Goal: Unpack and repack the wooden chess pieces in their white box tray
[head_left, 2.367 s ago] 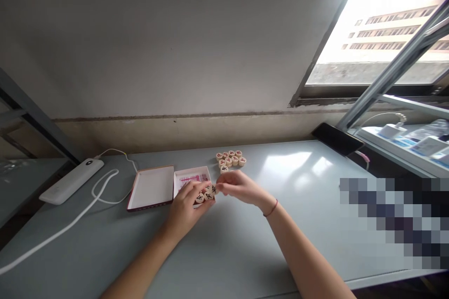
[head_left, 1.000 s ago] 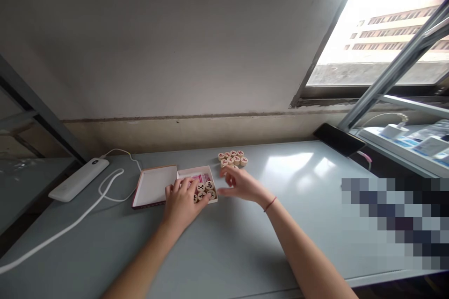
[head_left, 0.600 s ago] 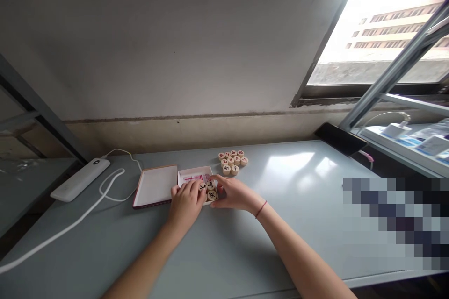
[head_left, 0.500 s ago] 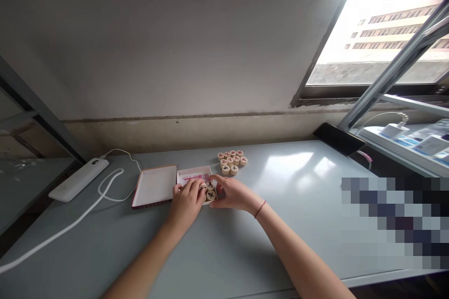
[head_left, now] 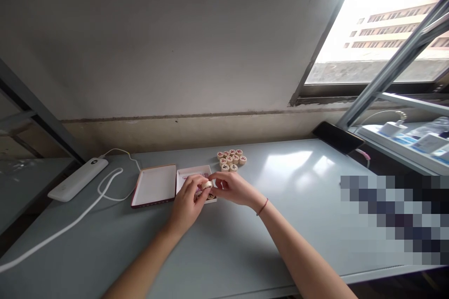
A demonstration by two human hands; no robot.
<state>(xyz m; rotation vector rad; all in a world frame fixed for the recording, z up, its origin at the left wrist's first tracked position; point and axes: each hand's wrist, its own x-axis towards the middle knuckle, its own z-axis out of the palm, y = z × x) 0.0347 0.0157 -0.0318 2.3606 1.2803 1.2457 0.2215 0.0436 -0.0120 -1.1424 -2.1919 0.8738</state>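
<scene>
Over an open shallow box [head_left: 193, 168], a round wooden xiangqi piece [head_left: 206, 185] is raised between my two hands, tilted so its pale side shows. My left hand [head_left: 186, 198] pinches it from the left with thumb and fingers. From the right, the closed thumb and fingertips of my right hand [head_left: 234, 188] grip its edge. More pieces with dark characters lie in the box, mostly hidden under my fingers. Just beyond my right hand stands a cluster of several xiangqi pieces [head_left: 229, 159], most with red characters and the nearest ones with black.
The white-lined box lid [head_left: 155, 186] lies left of the box on the grey desk [head_left: 224, 252]. Farther left are a white power bank [head_left: 79, 180] and a white cable [head_left: 63, 229]. A dark phone [head_left: 338, 138] leans at the back right by a metal shelf post.
My left hand has lifted a piece up from the box. My right fingers have moved from the box's right edge onto that piece. The cluster has not moved.
</scene>
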